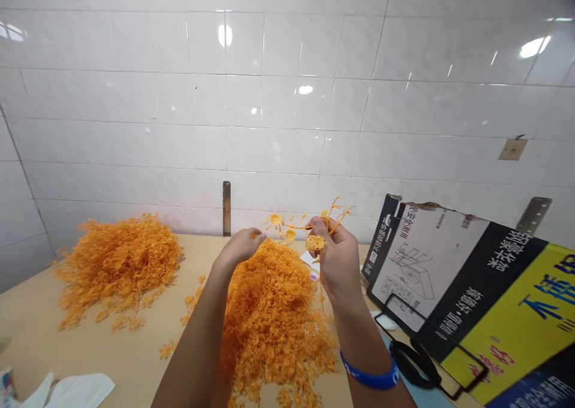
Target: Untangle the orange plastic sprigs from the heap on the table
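Table [135, 354]: pale. Orange flower heap [274, 306]: on it, below the hands. Right hand [339, 258]: fingers pinching a sprig [315, 243]. Left hand [240, 246]: fingers curled, grip cannot be told. Sprig: above heap; best pinched lightly, by stem.

Left hand [242, 245], bare; right hand [338, 267], bare; forearms [200, 336], bare; on right forearm, one blue wristband [371, 378], smooth, white lettering [395, 374]

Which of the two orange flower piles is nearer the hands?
The middle pile, close by the left hand and right hand; the other pile lies off to the left, apart.
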`<state>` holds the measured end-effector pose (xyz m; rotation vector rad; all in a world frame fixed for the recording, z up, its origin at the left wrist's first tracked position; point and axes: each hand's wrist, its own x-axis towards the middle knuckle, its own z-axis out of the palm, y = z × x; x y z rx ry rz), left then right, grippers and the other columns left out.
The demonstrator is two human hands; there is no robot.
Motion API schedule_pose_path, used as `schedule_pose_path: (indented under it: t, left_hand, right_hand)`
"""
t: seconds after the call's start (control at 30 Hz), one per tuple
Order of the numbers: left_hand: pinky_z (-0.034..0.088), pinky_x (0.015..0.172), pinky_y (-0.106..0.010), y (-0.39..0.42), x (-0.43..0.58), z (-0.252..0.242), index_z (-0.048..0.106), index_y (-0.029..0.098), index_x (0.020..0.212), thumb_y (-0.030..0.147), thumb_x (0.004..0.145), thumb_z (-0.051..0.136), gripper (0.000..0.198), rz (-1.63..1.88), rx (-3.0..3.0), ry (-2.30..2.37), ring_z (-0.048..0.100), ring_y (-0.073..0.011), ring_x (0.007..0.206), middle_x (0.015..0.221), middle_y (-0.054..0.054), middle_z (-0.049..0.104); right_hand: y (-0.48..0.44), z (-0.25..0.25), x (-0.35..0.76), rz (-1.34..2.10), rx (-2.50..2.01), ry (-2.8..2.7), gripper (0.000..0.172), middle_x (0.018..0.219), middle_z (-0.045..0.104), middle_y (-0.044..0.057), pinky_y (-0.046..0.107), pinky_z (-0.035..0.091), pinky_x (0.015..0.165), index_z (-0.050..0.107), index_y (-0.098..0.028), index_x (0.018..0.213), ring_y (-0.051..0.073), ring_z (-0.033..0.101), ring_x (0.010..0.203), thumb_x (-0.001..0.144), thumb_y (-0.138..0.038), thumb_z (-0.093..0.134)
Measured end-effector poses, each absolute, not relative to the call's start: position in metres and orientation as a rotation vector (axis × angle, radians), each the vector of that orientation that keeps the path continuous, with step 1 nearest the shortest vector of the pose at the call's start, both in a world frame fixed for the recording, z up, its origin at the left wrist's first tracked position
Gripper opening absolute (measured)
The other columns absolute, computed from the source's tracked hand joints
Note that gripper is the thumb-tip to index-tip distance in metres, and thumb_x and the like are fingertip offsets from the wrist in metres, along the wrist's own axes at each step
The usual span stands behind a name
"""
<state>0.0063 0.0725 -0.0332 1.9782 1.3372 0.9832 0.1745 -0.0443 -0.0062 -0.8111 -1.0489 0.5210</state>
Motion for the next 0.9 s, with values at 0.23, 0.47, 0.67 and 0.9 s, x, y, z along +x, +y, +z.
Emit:
schedule_pose_path:
  t: [0.23, 0.47, 0.67, 0.9]
  left_hand:
    - [0.046, 0.092, -0.04, 0.071, 0.006, -0.029, 0.07, 0.016, 0.101, 0.051, 0.084, 0.053, 0.042, 0.975, 1.935, 1.3, 0.058, -0.0366, 0.117, 0.12, -0.016, 0.067]
    - [0.041, 0.105, -0.046, 0.021, 0.014, 0.001, 0.034, 0.025, 0.147, 0.074, 0.086, 0.035, 0.078, 1.012, 1.857, 0.45, 0.041, -0.0315, 0.136, 0.151, -0.017, 0.038]
    - [0.026, 0.114, -0.056, -0.002, 0.03, 0.001, 0.017, 0.037, 0.152, 0.063, 0.069, 0.071, 0.103, 0.844, 2.005, 0.119, 0.021, -0.0359, 0.145, 0.159, -0.012, 0.02]
    - [0.039, 0.107, -0.045, -0.009, 0.044, 0.003, 0.027, 0.03, 0.149, 0.056, 0.087, 0.057, 0.074, 1.276, 1.77, 0.089, 0.045, -0.0283, 0.132, 0.147, -0.014, 0.044]
  right_hand:
    - [-0.044, -0.006, 0.17, 0.169, -0.98, -1.071, 0.039, 0.052, 0.035, -0.007, 0.022, 0.026, 0.043, 0.062, -0.015, 0.073, 0.009, 0.031, 0.046, 0.083, -0.052, 0.062]
    - [-0.047, -0.008, 0.161, 0.091, -0.983, -0.97, 0.044, 0.049, 0.036, -0.007, 0.023, 0.027, 0.043, 0.048, -0.018, 0.059, 0.009, 0.032, 0.045, 0.082, -0.053, 0.063]
    - [-0.055, -0.009, 0.144, 0.254, -0.88, -0.953, 0.037, 0.053, 0.046, -0.004, 0.022, 0.035, 0.047, 0.058, -0.016, 0.067, 0.01, 0.041, 0.048, 0.08, -0.05, 0.068]
    - [-0.059, -0.01, 0.132, 0.545, -0.775, -1.182, 0.039, 0.052, 0.042, -0.005, 0.021, 0.03, 0.042, 0.053, -0.017, 0.069, 0.008, 0.034, 0.046, 0.085, -0.052, 0.061]
